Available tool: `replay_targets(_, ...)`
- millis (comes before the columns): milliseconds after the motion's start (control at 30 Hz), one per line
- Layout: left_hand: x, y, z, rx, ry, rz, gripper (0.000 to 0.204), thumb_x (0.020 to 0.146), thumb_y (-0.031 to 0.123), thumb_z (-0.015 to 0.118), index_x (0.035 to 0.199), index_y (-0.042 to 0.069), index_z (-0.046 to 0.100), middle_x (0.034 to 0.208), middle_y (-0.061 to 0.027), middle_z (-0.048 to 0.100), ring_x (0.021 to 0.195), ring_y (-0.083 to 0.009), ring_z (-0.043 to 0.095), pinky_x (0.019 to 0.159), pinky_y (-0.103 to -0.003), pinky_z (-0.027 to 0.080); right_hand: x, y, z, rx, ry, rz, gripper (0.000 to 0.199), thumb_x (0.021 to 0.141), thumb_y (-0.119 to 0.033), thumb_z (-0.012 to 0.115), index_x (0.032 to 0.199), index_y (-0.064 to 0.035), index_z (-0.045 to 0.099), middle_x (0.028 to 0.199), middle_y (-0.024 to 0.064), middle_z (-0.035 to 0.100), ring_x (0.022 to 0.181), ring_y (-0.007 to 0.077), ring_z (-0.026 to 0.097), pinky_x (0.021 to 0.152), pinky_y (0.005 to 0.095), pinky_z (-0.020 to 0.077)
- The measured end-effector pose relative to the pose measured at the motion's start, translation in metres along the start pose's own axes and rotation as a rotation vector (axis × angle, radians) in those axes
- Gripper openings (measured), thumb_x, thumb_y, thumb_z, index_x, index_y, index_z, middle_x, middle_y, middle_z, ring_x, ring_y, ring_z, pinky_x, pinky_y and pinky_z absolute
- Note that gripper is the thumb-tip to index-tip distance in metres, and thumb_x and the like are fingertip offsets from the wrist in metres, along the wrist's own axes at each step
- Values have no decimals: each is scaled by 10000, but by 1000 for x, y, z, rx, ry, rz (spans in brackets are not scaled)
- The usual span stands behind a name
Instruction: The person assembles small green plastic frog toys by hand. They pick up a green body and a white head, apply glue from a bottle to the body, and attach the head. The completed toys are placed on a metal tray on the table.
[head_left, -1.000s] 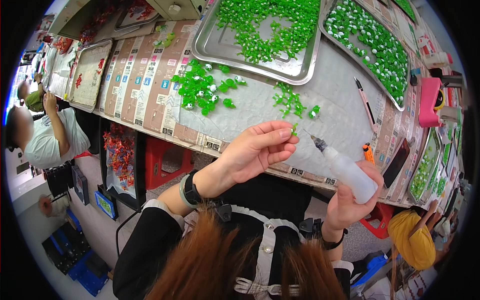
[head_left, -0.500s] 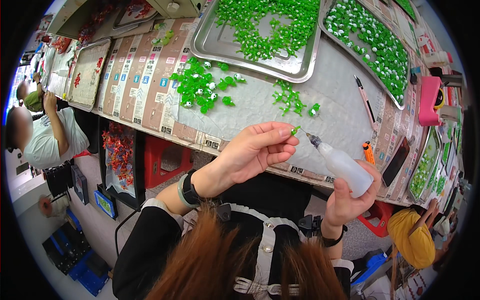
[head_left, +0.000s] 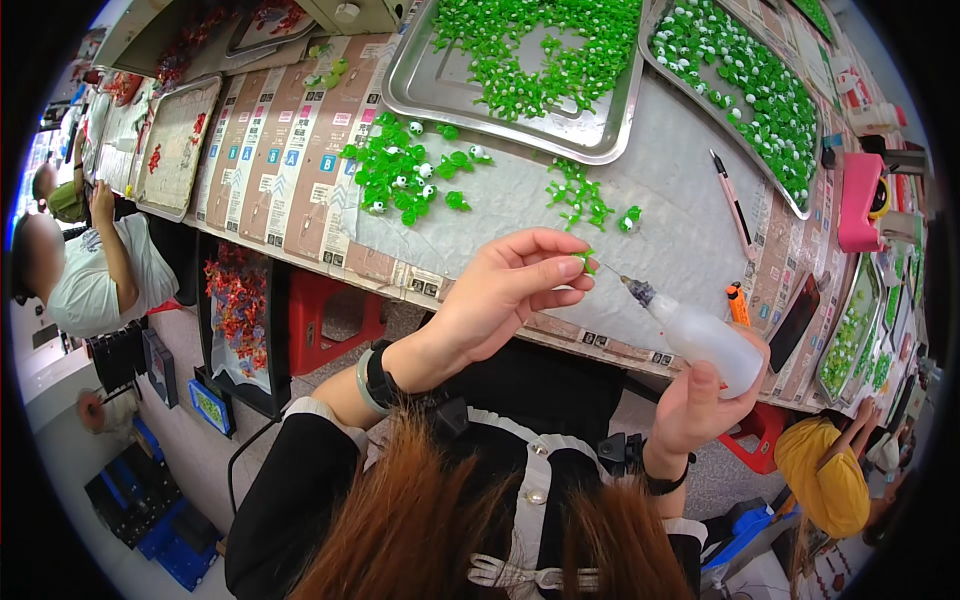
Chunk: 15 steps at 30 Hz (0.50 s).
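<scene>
My left hand (head_left: 520, 288) pinches a small green plastic piece (head_left: 586, 262) between thumb and fingertips, above the near edge of the table. My right hand (head_left: 708, 400) is wrapped round a translucent white squeeze bottle (head_left: 708, 345), tilted up to the left. Its thin needle tip points at the green piece; whether they touch is too fine to tell. Beyond my hands, loose green pieces (head_left: 580, 195) lie on a whitish sheet (head_left: 500, 225). To their left sits a pile of green figures (head_left: 400, 175), several with white eyeball-like parts.
A metal tray (head_left: 610, 150) of green pieces stands at the back, with another tray (head_left: 800, 207) of green-and-white figures to its right. A pen (head_left: 733, 205), an orange cutter (head_left: 738, 304), a dark phone (head_left: 795, 325) and a pink tape dispenser (head_left: 858, 200) lie at the right. Other people sit on both sides.
My right hand and the bottle have shifted slightly right and down, so the needle tip is farther from my left fingers. My left hand keeps its pinch, turned a little.
</scene>
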<state>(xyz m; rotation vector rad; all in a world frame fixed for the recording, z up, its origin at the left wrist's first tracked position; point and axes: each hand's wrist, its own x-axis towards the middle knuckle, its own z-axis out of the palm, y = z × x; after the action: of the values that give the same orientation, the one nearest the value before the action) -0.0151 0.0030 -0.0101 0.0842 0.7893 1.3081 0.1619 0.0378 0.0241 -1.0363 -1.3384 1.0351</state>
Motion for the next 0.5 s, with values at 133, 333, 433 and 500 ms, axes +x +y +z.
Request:
replay_targets(133,-1,0,-1,35,-19,66,155,778,8,478,932,10,496,916,-119,543,819,-170,551,713,-247,468,1,-2,0,-33,-29,32,391,606,-194,675,855,0,444,778,74,454,712,137,442,664,227,355)
replay_targets(333,-1,-1,-2,25,-32,78,152,776,5,479,928,8,495,927,-126,542,824,-174,550,719,-249,467,0,-3,1,-18,-38,58,360,603,-174,670,829,3,453,775,74,455,714,132,433,668,226,344)
replay_targets(433,-1,-1,-2,17,-31,78,153,776,5,479,928,7,495,928,-128,542,824,-175,550,721,-250,466,1,-3,1,-44,-57,52,356,599,-163,674,826,0,453,774,74,456,711,134,435,665,228,344)
replay_targets(500,-1,-1,-2,17,-26,75,153,777,5,478,929,7,494,928,-128,542,823,-176,551,722,-250,466,1,-3,-1,-71,-84,49,356,596,-158,676,824,-3,451,773,73,457,710,135,435,663,229,345)
